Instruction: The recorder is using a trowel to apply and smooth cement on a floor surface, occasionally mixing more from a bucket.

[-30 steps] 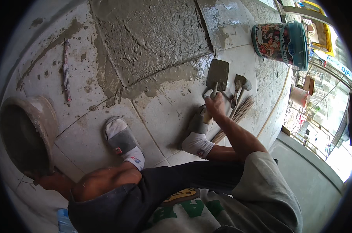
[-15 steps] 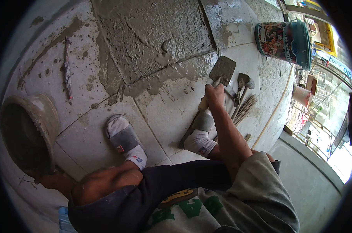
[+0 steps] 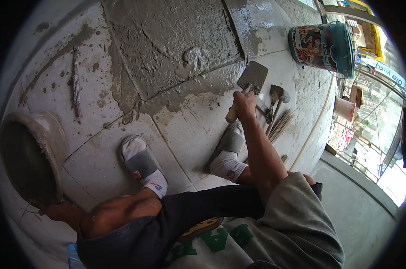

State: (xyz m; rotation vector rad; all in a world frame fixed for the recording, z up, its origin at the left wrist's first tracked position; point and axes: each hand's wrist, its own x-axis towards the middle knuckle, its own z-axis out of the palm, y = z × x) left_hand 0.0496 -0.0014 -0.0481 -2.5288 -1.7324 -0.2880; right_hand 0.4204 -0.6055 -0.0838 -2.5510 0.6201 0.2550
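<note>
Cannot follow the whole handle of the flat, square-bladed, mortar-smeared trowel (image 3: 253,76), with its middle covered by the bare right hand (image 3: 244,106). Cannot see most fingers of the shaded, bare left hand (image 3: 62,211) at the lower rim of the round, mortar-crusted grey bucket (image 3: 50,130), nor make out the grip there. Loses part of the stiff, brown twig broom (image 3: 281,125) behind the bare right forearm (image 3: 262,154), and the far end of the wet, grey mortar bed (image 3: 171,40) past the upper edge. Shows only a bit of a translucent blue object (image 3: 73,256), cut off by the lower edge and a dark trouser leg (image 3: 122,242). Cannot identify the thin, speckled, red-tipped stick (image 3: 76,85), too small to tell, nor sort the glaring outdoor clutter (image 3: 364,116).
</note>
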